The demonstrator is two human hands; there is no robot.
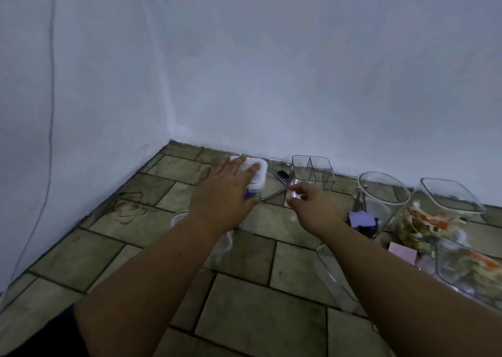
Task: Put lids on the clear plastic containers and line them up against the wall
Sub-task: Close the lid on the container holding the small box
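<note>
My left hand [225, 193] rests flat, fingers straight, on the white lid of a small clear container [256, 170] that stands near the wall. Its lower part shows something dark blue inside. My right hand [312, 204] is just right of it, fingertips curled and pinching a small shiny clear plastic piece [294, 195]; what the piece is I cannot tell. A flat clear lid [274, 188] lies on the floor between the hands. An open, divided square clear container [312, 170] stands against the wall behind my right hand.
An open round clear jar [383, 191] and a tilted clear tub [451, 196] stand to the right, with tubs of colourful scraps [423, 226] and purple notes [361, 218]. Empty clear containers lie under my forearms [332, 272], [178, 218]. The wall corner is at the left; the floor is tiled.
</note>
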